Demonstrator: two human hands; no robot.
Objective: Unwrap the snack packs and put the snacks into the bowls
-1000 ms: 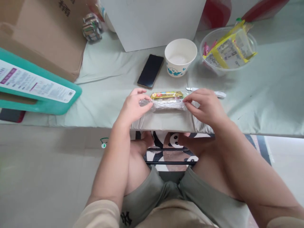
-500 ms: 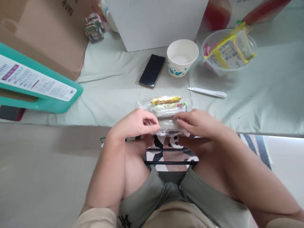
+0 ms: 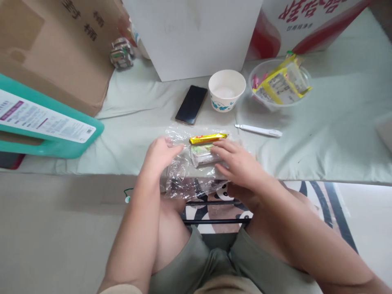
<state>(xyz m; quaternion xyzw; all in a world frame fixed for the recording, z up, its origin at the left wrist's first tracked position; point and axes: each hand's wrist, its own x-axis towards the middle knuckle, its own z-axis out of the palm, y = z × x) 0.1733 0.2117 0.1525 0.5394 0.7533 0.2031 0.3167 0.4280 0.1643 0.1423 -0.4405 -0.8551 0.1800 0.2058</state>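
A clear plastic film [image 3: 180, 175] lies spread out at the table's front edge, its near side hanging over. On it rests a yellow stick-shaped packet [image 3: 208, 139], with a pale green and clear packet [image 3: 203, 155] just nearer to me. My left hand [image 3: 159, 155] is at the film's left side, thumb stretched away from the other fingers. My right hand [image 3: 239, 163] reaches over the right end of the pale green packet with its fingers apart. That hand hides part of the packet, and whether it presses on it I cannot tell.
Beyond the film are a black phone [image 3: 192, 105], a white paper cup [image 3: 226, 92] and a white utility knife [image 3: 259, 130]. A clear bowl [image 3: 275, 102] of snack packets stands at the right. A green plastic container [image 3: 73, 143] and cardboard box [image 3: 61, 49] occupy the left.
The film, bunched around the packets before, now lies spread flat and wide. My left hand has moved left, away from the packets. My right hand's fingers have come over the pale green packet.
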